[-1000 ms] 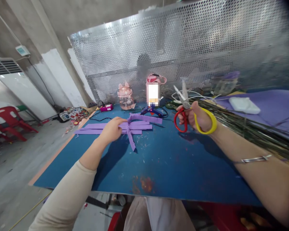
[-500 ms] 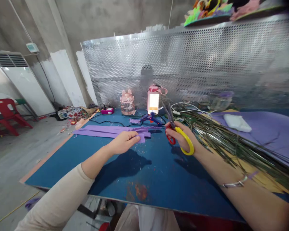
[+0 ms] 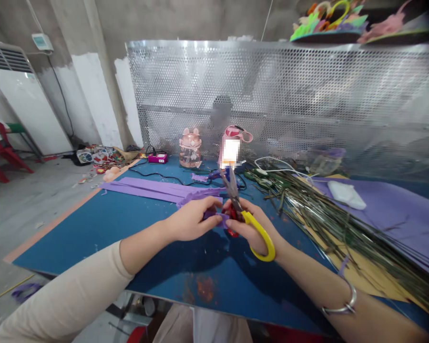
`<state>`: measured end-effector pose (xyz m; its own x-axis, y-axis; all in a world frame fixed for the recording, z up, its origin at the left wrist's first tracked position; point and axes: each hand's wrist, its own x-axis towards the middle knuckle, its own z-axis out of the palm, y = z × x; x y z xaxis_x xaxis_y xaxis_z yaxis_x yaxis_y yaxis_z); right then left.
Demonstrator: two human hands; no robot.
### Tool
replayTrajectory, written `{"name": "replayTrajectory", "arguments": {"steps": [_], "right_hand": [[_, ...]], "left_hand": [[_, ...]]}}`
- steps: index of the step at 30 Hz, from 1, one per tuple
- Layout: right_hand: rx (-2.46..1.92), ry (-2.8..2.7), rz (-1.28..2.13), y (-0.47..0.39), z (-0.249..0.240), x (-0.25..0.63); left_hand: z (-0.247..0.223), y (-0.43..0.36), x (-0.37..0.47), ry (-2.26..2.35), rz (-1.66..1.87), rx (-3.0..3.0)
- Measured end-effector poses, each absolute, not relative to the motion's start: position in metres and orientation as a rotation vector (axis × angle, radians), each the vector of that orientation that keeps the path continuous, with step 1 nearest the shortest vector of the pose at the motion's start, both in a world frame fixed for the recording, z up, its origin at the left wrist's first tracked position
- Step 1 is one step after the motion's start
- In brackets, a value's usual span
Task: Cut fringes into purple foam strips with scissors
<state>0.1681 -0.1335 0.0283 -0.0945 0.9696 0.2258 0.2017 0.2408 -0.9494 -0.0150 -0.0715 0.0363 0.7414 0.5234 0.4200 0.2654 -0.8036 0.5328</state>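
The left hand (image 3: 195, 219) pinches a purple strip (image 3: 220, 220) between closed thumb and fingers. The right hand (image 3: 250, 226) is wrapped around the scissors (image 3: 237, 204), its thumb tip at the strip's right end; the blades, slightly parted, point away beyond the grip. Past them stands a pink cup (image 3: 224, 155), its white patch washed out and pixelated, unreadable. Flat strips (image 3: 146, 189) lie beyond the left hand, leftward; stems (image 3: 318, 209) lie right of the grip.
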Motion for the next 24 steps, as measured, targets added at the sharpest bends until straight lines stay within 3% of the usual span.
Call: {"name": "replayTrajectory", "arguments": {"steps": [2, 4, 9, 18, 24], "right_hand": [[-1.131, -1.333, 0.946, -0.130, 0.026, 0.168], [-1.110, -1.127, 0.928, -0.124, 0.023, 0.171], [-1.083, -0.855, 0.989, -0.118, 0.018, 0.174], [-1.123, -1.285, 0.916, -0.143, 0.026, 0.152], [-1.239, -1.939, 1.028, -0.139, 0.057, 0.208]], "left_hand": [[0.037, -0.073, -0.016, 0.688, 1.119, 2.525], [0.038, -0.077, -0.016, 0.753, 1.230, 2.545], [0.034, -0.085, -0.010, 0.820, 0.699, 2.189], [0.034, -0.078, 0.000, 0.790, 0.914, 1.356], [0.045, -0.038, -0.029, 0.832, 0.866, 1.502]]}}
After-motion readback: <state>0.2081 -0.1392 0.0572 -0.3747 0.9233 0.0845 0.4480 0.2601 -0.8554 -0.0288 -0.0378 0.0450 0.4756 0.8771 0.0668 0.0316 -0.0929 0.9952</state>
